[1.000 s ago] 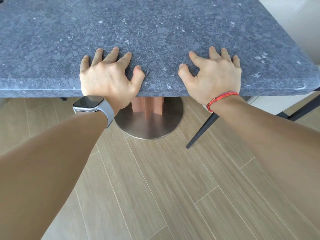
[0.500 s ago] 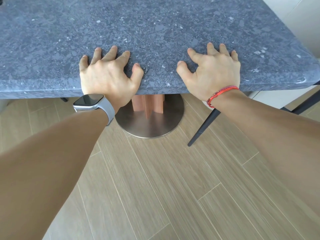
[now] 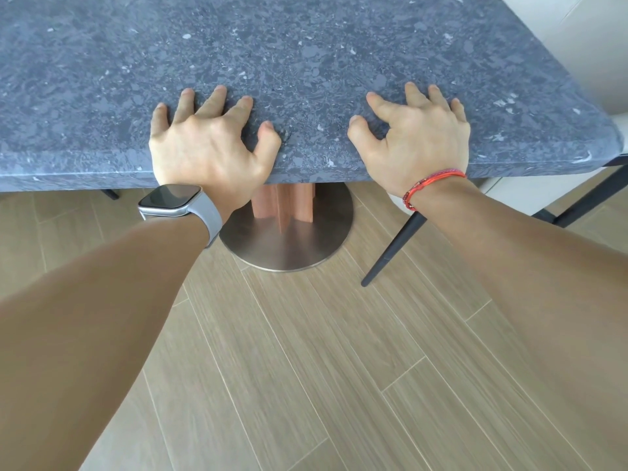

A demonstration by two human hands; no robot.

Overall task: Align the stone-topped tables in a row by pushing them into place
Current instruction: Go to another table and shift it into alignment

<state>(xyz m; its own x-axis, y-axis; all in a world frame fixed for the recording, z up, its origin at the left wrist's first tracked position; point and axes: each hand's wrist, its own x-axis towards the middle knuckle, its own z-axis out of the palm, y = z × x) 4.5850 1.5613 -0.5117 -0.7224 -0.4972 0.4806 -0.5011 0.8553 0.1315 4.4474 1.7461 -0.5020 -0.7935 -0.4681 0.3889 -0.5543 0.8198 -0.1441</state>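
We see the stone-topped table (image 3: 306, 56) right in front of us. It fills the top part of the view. Its top is grey with little white specks. The near edge runs from side to side and goes up a tiny bit toward the right. The right edge runs away from us and leans to the left. One round corner shows at the near right. The top runs out of view on the left and at the far end, so we cannot tell which way is its long way.

Our left hand (image 3: 207, 151) and our right hand (image 3: 414, 141) both rest on the top, at the near edge, with a gap between them. The fingers are spread and bent, and the tips press down on the stone. Neither hand wraps around anything.

A grey watch (image 3: 170, 197) is on the left wrist. A red bracelet (image 3: 431, 185) is on the right wrist.

Under the table, a wooden post (image 3: 282, 205) stands on a round metal base (image 3: 289, 246). The base sits on the wood floor (image 3: 306, 368). A black chair leg (image 3: 394, 249) slants down just right of the base.
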